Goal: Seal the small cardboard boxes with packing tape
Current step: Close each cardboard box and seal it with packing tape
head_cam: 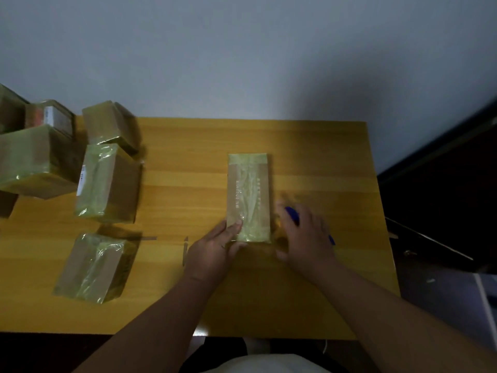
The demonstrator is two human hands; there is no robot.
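A plain grey-white wall stands behind a yellow wooden worktop [188,292], and the light is dim. Near the middle of the worktop, a little toward the right edge, lies a long narrow cardboard box [248,197], its length running from the near side toward the wall. Shiny yellowish packing tape covers its top along the middle and crosses its far end; faint printed letters show through on the brown card at both sides of the strip. The left hand [212,251] holds the near left corner of this box, the thumb lying on the taped top and the fingers curled under the near end. The right hand [306,235] is just beside the near right corner of the box and is blurred; its fingers close around a tape dispenser [291,214], of which only blue parts show. Along the left edge of the worktop are several other wrapped boxes [107,181], all glossy with tape, some stacked toward the far left corner and one [94,267] lying alone nearer the front edge. What is inside any box cannot be seen.
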